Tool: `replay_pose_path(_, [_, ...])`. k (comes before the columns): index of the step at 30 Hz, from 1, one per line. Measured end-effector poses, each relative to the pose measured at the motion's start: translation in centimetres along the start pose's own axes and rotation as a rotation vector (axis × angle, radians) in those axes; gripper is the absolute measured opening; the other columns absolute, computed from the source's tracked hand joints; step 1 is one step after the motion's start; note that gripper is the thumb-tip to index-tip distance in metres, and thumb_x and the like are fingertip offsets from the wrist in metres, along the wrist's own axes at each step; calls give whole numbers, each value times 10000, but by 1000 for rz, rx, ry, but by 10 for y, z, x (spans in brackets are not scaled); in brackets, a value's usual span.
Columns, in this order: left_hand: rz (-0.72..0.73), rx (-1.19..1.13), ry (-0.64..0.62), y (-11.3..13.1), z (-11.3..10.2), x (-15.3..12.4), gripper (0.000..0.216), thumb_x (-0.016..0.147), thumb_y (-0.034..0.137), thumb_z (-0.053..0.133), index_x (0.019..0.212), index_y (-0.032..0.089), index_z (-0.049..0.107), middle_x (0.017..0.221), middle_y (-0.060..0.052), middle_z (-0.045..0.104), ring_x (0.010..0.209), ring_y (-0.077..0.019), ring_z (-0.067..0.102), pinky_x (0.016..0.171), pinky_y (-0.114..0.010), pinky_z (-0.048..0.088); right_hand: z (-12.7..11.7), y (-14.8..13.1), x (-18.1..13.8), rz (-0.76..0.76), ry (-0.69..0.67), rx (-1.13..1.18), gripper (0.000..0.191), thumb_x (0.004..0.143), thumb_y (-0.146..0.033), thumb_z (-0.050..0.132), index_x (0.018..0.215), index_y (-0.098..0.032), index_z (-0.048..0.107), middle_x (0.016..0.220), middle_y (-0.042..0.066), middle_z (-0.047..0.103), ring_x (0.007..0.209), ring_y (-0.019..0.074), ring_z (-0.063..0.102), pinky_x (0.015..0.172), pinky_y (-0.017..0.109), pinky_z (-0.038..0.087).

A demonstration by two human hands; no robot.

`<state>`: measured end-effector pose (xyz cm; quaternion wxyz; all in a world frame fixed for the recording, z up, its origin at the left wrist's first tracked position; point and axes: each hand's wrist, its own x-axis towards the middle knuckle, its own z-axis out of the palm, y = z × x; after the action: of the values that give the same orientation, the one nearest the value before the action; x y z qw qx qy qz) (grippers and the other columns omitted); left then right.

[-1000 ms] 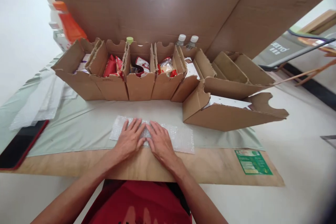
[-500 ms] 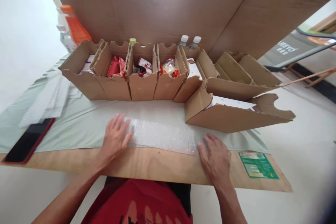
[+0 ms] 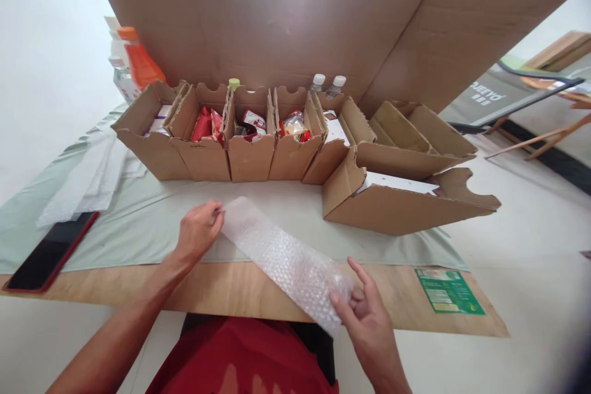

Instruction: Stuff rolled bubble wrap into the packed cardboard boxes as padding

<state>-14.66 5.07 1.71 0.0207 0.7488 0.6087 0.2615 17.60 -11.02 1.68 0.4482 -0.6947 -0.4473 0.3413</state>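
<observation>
A strip of clear bubble wrap (image 3: 281,255) is lifted off the table and stretched slantwise between my hands. My left hand (image 3: 197,235) pinches its far left end. Nearer me, my right hand (image 3: 364,314) grips the other end at the table's front edge, with the forefinger pointing up. Beneath the strip lie a pale green sheet (image 3: 138,221) and the wooden tabletop (image 3: 240,289).
A row of open cardboard bins (image 3: 244,151) with red snack packets stands behind, then larger bins (image 3: 401,197) at the right. A tall cardboard sheet (image 3: 286,18) backs them. A dark phone (image 3: 48,252) and plastic bags (image 3: 83,175) lie left, a green label (image 3: 450,291) right.
My hands slid apart along the flat bubble wrap, then took hold of its two ends and lifted it off the table, the right end drawn toward me.
</observation>
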Motion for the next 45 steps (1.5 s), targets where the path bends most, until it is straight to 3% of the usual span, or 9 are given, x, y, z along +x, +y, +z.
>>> replay_pose_path(8, [348, -162, -125, 60, 39, 83, 413, 887, 154, 587, 1299, 155, 615, 1291, -175, 673, 1223, -332, 599, 1044, -513, 455, 41, 12, -67, 129, -184, 102, 725, 887, -591, 675, 1482, -192, 564, 768, 32, 730, 614, 175, 661, 605, 270, 580])
replay_pose_path(12, [459, -253, -201, 53, 9, 11, 539, 808, 24, 472, 1307, 177, 608, 1319, -143, 663, 1288, -294, 566, 1095, -510, 457, 39, 5, -61, 80, -341, 94, 430, 901, -574, 663, 1114, -222, 790, 969, 94, 790, 827, 228, 736, 771, 301, 602])
replay_pose_path(17, [483, -578, -533, 61, -28, -91, 804, 740, 86, 566, 1520, 213, 422, 1479, -124, 570, 1421, -295, 460, 1151, -498, 444, 39, -14, -41, 250, -424, 413, 438, 935, -583, 631, 1134, -205, 726, 764, 55, 760, 692, 187, 701, 715, 296, 579])
replay_pose_path(21, [106, -574, -345, 84, -1, -94, 480, 928, 166, 503, 1406, 198, 536, 1061, -83, 742, 954, -217, 685, 897, -387, 560, 44, -16, -24, 107, -383, 527, 553, 983, -524, 584, 1460, -257, 498, 1034, 84, 763, 762, 185, 729, 660, 305, 587])
replay_pose_path(24, [-120, -421, -381, 84, 17, -75, 581, 910, 192, 521, 1486, 144, 463, 824, -24, 722, 718, -194, 668, 710, -324, 536, 36, -9, -18, -228, -166, 210, 509, 1011, -317, 578, 1503, -304, 449, 1053, 56, 747, 807, 175, 730, 740, 328, 600])
replay_pose_path(30, [-69, -274, -431, 72, 24, -66, 699, 894, 199, 559, 1556, 132, 347, 775, 23, 724, 649, -175, 671, 641, -281, 494, 42, -6, -2, -885, -91, -558, 400, 938, -96, 559, 1308, -228, 633, 1358, 126, 668, 1300, 286, 585, 1004, 452, 490])
replay_pose_path(36, [-20, -241, -346, 75, 34, -62, 640, 901, 175, 596, 1517, 169, 421, 844, -14, 732, 737, -199, 689, 699, -303, 530, 68, 1, 21, -947, -129, -735, 314, 930, -50, 518, 1133, -209, 697, 1317, 95, 712, 1335, 294, 563, 992, 449, 443])
replay_pose_path(41, [160, -281, -132, 72, 4, -75, 494, 950, 300, 625, 1410, 154, 522, 1157, -148, 698, 1051, -284, 663, 910, -426, 552, 64, -6, 20, -946, -148, -597, 243, 978, -67, 509, 1110, -192, 670, 1153, 75, 770, 1151, 247, 666, 981, 426, 453])
replay_pose_path(45, [344, -351, -167, 71, -9, -92, 414, 961, 197, 570, 1375, 178, 553, 1102, -114, 725, 1014, -265, 664, 888, -422, 561, 60, -21, 19, -816, -271, -471, 199, 1007, -118, 497, 1054, -214, 666, 950, 29, 772, 874, 186, 689, 853, 361, 502])
